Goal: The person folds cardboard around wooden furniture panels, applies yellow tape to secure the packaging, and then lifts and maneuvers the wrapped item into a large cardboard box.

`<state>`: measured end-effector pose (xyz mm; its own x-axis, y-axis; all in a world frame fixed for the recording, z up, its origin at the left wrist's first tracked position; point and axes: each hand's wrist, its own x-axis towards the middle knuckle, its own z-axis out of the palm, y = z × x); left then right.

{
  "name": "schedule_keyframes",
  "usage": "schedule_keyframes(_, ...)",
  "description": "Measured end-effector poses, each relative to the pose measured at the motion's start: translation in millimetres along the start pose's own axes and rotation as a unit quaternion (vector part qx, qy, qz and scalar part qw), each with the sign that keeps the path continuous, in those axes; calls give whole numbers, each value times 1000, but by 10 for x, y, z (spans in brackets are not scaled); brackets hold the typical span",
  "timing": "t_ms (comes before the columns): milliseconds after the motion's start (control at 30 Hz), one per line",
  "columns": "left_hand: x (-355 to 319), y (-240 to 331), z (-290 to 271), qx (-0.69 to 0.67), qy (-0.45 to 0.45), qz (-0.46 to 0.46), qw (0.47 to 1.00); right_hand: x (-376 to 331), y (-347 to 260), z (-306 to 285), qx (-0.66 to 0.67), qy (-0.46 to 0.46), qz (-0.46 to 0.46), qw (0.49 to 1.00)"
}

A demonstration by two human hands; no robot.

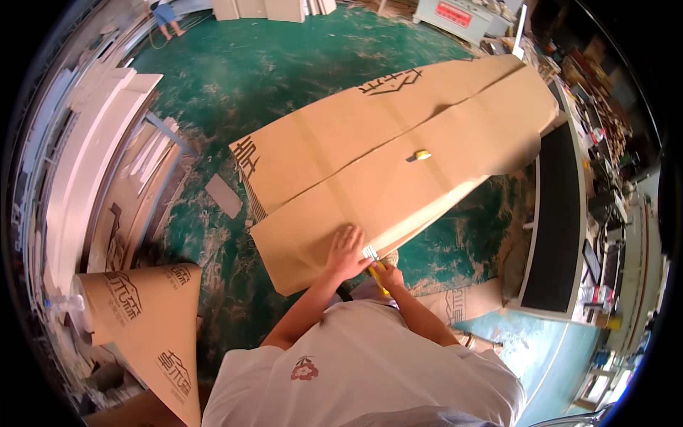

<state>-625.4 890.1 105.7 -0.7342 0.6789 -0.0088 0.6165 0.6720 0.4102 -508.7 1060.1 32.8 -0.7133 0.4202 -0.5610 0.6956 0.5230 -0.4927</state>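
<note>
A long wrapped stack of brown cardboard (398, 178) lies before me, with a lengthwise seam and bands of tape across it. My left hand (346, 254) rests flat on its near edge, fingers stretched out. Close to my body, my right hand (388, 275) is closed on a slim yellow tool (378, 276), which looks like a utility knife; its tip is hard to make out. A small white label (369, 252) shows at the cardboard edge between both hands. Farther up the cardboard sits a small yellow and black tool (422, 154), too small to name surely.
Printed brown paper (135, 306) stands curled at the lower left, beside a rack of pale boards (107, 135). A dark-topped bench (555, 220) is close on the right. Scraps lie on the dusty green floor (249, 78). Another person (165, 18) stands far off at upper left.
</note>
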Motion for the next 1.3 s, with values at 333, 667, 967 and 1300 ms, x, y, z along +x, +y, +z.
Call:
schedule_keyframes(333, 2023, -835, -212, 144, 66, -318, 935, 351, 212, -1397, -27, -12, -172, 985)
schedule_keyframes(667, 998, 353, 478, 147, 107, -264, 947, 1466, 315, -2731, -35, 31, -333, 942)
schedule_keyframes(967, -129, 1390, 1296, -313, 126, -603, 723, 3321, -743, -2747, -370, 169, -429, 806)
schedule_keyframes(1300, 90, 1091, 1021, -345, -28, -711, 612, 1559, -721, -2061, -306, -171, -593, 725)
